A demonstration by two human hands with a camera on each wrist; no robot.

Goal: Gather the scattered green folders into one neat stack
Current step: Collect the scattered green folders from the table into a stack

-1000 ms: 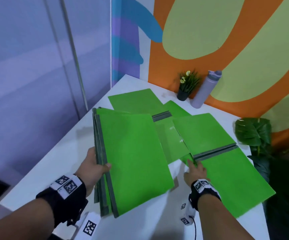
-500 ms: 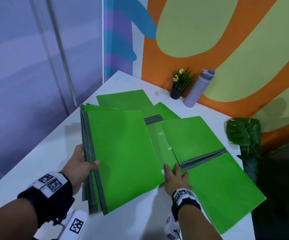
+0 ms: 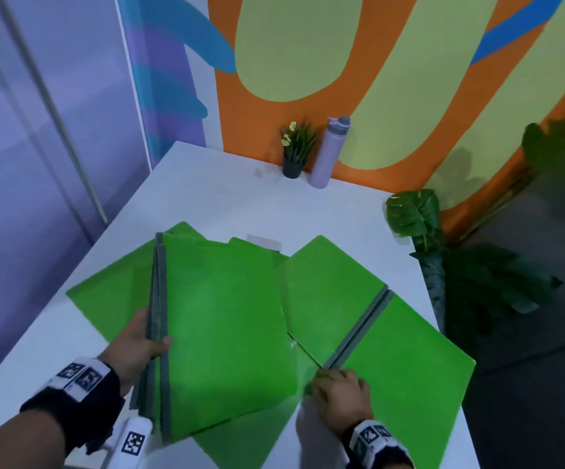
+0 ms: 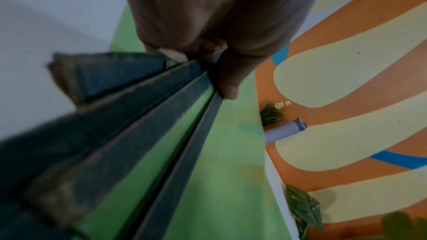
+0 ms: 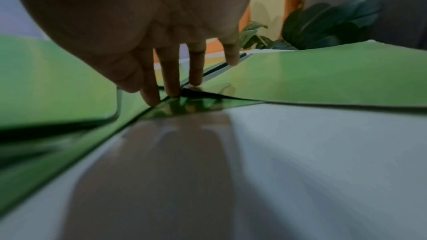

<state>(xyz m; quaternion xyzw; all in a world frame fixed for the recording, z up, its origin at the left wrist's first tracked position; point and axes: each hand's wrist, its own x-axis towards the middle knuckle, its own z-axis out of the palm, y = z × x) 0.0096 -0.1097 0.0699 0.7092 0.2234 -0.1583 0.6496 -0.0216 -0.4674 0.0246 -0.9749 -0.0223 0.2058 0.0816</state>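
Your left hand [image 3: 137, 343] grips a bundle of flat green plastic folders with grey spine strips [image 3: 227, 333], thumb clamped over the spines and fingers underneath; the bundle is tilted, its spine edge raised on the left and its free edge lying low toward the right. Your right hand [image 3: 338, 387] is spread, fingers straight, with the fingertips [image 5: 173, 90] pressing where the near end of a grey spine [image 3: 358, 330] meets a translucent green sheet [image 3: 250, 434] on the white table [image 3: 223, 194]. It grasps nothing.

That spine belongs to the green folder lying open on the right [image 3: 406, 353], its two covers flat on either side. More green folders [image 3: 105, 292] peek out beneath the bundle on the left and at the far side.

To do this step well, hold down the lower sheet with some fingers while another works under the open folder's near corner; the covers look slick and thin, so they will probably slide rather than lift. Close the folder before moving it, or a cover may flop and snag. Bring its grey spine to the same side as the ones in your left hand, slide it onto the bundle, and keep the thumb firm, since the spines already look fanned apart.

Far back, a purple water bottle [image 3: 330, 154] and a small potted plant [image 3: 296, 150] stand well clear.
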